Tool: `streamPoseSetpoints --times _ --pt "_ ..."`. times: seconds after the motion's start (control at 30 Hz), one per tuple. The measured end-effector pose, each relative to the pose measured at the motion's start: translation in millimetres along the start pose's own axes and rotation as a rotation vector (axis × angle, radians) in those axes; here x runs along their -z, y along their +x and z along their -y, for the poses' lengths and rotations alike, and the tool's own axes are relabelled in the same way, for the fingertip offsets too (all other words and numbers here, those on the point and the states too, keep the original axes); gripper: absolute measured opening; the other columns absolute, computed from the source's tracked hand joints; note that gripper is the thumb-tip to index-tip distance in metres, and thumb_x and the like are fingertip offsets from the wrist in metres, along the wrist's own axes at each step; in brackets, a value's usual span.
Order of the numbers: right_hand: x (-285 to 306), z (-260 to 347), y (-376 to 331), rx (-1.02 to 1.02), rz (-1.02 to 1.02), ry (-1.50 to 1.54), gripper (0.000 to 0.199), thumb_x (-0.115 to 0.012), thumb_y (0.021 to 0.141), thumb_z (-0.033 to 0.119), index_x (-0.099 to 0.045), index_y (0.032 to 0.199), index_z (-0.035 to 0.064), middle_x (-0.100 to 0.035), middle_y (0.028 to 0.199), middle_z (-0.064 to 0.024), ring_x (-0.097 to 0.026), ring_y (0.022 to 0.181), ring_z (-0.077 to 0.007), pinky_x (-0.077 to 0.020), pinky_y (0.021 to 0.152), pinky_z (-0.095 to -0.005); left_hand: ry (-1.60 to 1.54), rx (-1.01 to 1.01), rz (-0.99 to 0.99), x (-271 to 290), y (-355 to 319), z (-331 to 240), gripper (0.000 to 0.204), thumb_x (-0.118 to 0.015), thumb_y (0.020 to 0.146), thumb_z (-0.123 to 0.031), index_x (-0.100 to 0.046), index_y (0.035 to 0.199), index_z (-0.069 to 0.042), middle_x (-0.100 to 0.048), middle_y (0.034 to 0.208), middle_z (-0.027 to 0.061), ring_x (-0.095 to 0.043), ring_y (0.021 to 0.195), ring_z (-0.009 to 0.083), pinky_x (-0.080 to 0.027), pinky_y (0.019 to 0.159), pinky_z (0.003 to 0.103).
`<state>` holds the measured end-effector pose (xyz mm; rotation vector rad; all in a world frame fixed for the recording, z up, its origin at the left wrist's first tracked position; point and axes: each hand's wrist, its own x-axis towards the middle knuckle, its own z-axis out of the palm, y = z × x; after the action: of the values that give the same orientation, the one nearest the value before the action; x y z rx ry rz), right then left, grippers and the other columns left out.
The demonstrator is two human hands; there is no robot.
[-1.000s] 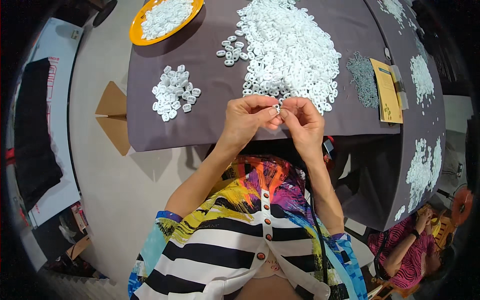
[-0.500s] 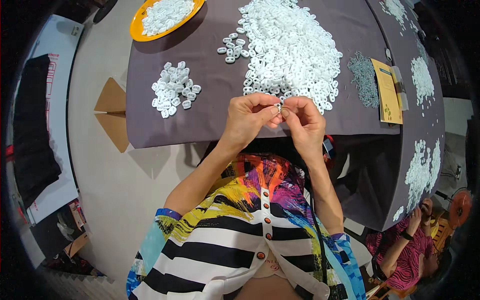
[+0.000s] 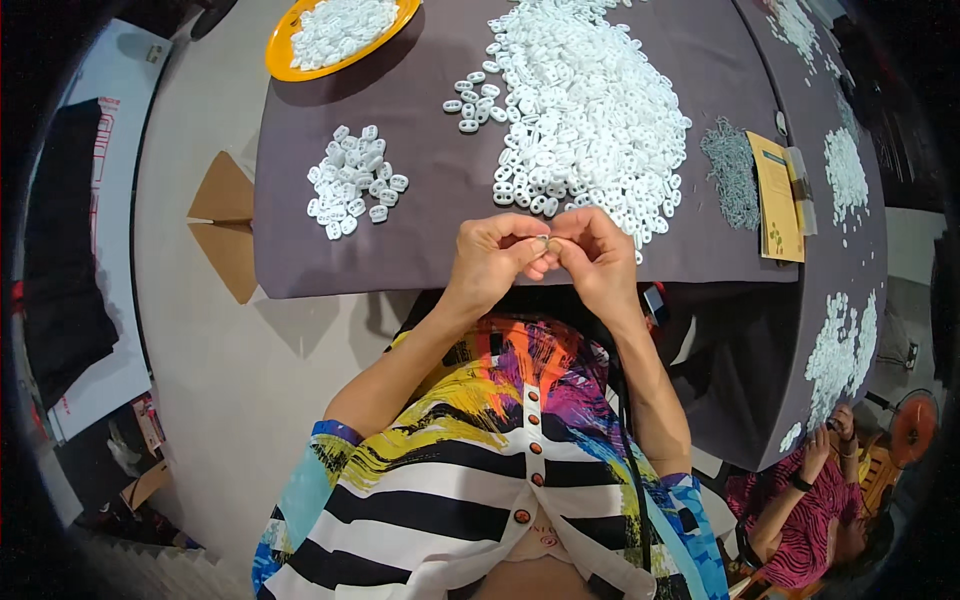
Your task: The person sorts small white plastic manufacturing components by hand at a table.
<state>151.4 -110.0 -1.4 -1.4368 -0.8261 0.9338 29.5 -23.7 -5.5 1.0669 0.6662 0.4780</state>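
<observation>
Clock positions taken from the two hands.

Left hand (image 3: 487,258): thumb and forefinger pinched narrow, holding a small whitish piece (image 3: 543,238) of hard-looking material, mostly hidden by the fingertips.

Right hand (image 3: 600,265): thumb and forefinger pinched narrow, tips meeting the left hand's at the same piece; whether they grip anything more cannot be told. Both hands over the near edge of a dark grey cloth-covered table (image 3: 430,200).

12 to 1 o'clock: large heap of small white oval plastic-looking pieces (image 3: 595,110), two-holed, near the fingers.

11 o'clock: loose group of white two-holed ovals (image 3: 470,110), just beside the heap.

10 o'clock: small pile of white plastic-looking ovals (image 3: 350,180), well apart from the heap.

Between 10 and 11 o'clock: round orange-yellow plate (image 3: 279,50), bearing white pieces.

2 o'clock: tangled pile of fine grey bits (image 3: 732,172), material unclear; just beyond it, a yellow rectangular paper booklet (image 3: 775,200).

4 o'clock: spread of small white pieces (image 3: 838,350) on a grey-covered surface; farther out, a round orange fan (image 3: 912,427).

Between 4 and 5 o'clock: another person in a pink-and-black patterned garment (image 3: 800,520).

9 o'clock: brown cardboard flaps (image 3: 222,192).
</observation>
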Motion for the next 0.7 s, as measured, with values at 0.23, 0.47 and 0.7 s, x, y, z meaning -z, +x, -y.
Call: streamPoseSetpoints --times 0.23,0.47,0.7 --pt "-14 3 20 0.081 0.03 -0.187 0.012 -0.055 0.079 -0.005 -0.054 0.09 -0.0012 -0.059 0.081 -0.0029 -0.055 0.069 -0.0056 -0.0463 0.063 -0.0205 -0.135 0.025 -0.115 20 4 -1 0.014 -0.059 0.079 0.0 -0.06 0.092 0.004 -0.062 0.076 0.0094 -0.06 0.061 0.0126 -0.052 0.055 0.023" --pt "-26 21 77 0.599 0.024 -0.882 0.022 -0.052 0.069 -0.009 -0.058 0.087 0.0019 -0.055 0.08 -0.0097 -0.053 0.074 -0.0269 -0.043 0.065 -0.0303 -0.186 -0.033 -0.249 49 2 -5 0.013 -0.06 0.078 -0.003 -0.059 0.089 0.004 -0.061 0.073 0.0073 -0.059 0.058 0.0124 -0.051 0.051 0.023" --pt "-34 10 109 0.665 0.287 -1.247 0.023 -0.049 0.066 -0.004 -0.06 0.086 0.002 -0.054 0.081 -0.0096 -0.047 0.074 -0.0271 -0.0418 0.07 -0.0339 -0.266 -0.004 -0.259 55 3 -4 0.014 -0.06 0.078 -0.003 -0.058 0.09 0.004 -0.06 0.072 0.0065 -0.059 0.056 0.0122 -0.051 0.05 0.022"
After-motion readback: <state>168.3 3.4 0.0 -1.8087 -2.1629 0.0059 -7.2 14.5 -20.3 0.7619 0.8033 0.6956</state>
